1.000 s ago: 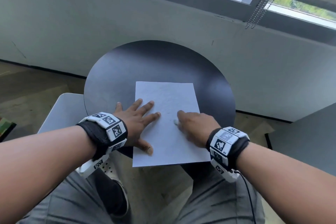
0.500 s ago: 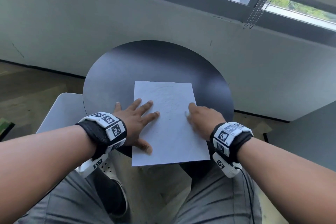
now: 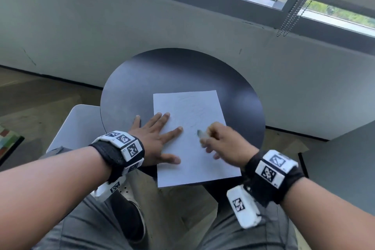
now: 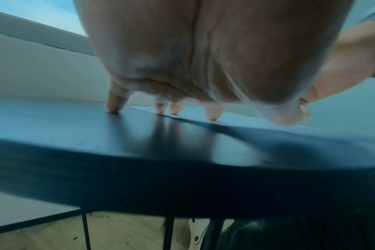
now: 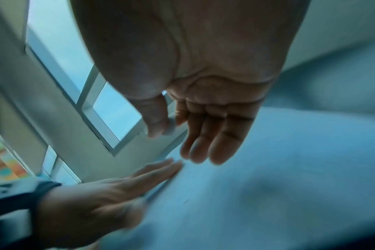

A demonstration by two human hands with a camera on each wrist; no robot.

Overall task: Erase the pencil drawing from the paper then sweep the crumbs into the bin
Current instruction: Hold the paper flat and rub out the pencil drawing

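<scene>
Round black table point(image 3: 142, 87) under a window. Left hand point(image 3: 156, 140) spread flat, fingers straight, pressing down the paper's point(image 3: 194, 164) left edge, likely to stop sliding. Eraser point(image 3: 201, 135) pinched between thumb and forefinger of right hand point(image 3: 225, 144), other fingers loose. Shifted from right margin toward centre since half a second ago. No bin seen.

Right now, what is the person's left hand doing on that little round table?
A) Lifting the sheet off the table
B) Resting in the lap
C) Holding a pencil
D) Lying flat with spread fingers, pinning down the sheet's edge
D: the left hand lies flat with fingers spread across the left edge of the paper on the round table, while the right hand pinches a small eraser.
</scene>
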